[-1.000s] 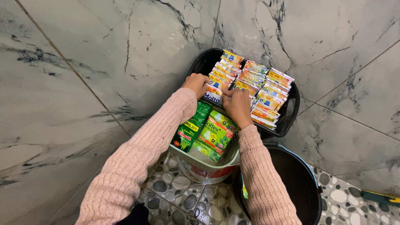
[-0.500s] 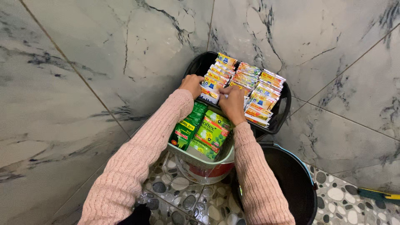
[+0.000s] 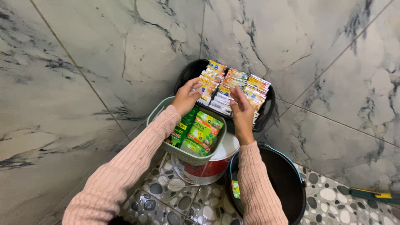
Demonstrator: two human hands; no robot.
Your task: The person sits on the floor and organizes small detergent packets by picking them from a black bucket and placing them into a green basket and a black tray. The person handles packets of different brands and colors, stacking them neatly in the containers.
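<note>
A black basket [image 3: 266, 109] in the wall corner holds several rows of small orange, yellow and white sachets [image 3: 235, 86]. My left hand [image 3: 185, 97] hovers at the near left end of the rows, fingers spread, its fingertips by the sachets. Over the middle rows my right hand [image 3: 243, 110] is raised with fingers apart and nothing in it. Just below them a pale green basket [image 3: 189, 156] carries green packets [image 3: 199, 134] and rests on a white and red bucket [image 3: 210, 168].
Grey marble wall tiles meet in a corner behind the baskets. A black bucket [image 3: 287, 183] stands at the lower right on a pebble-pattern floor [image 3: 175, 196]. A green and yellow tool handle [image 3: 373, 194] lies at the far right edge.
Both hands have lifted off the sachets and opened; before, they were pressed on the front of the rows. The view has shifted, so the baskets sit lower and more to the left.
</note>
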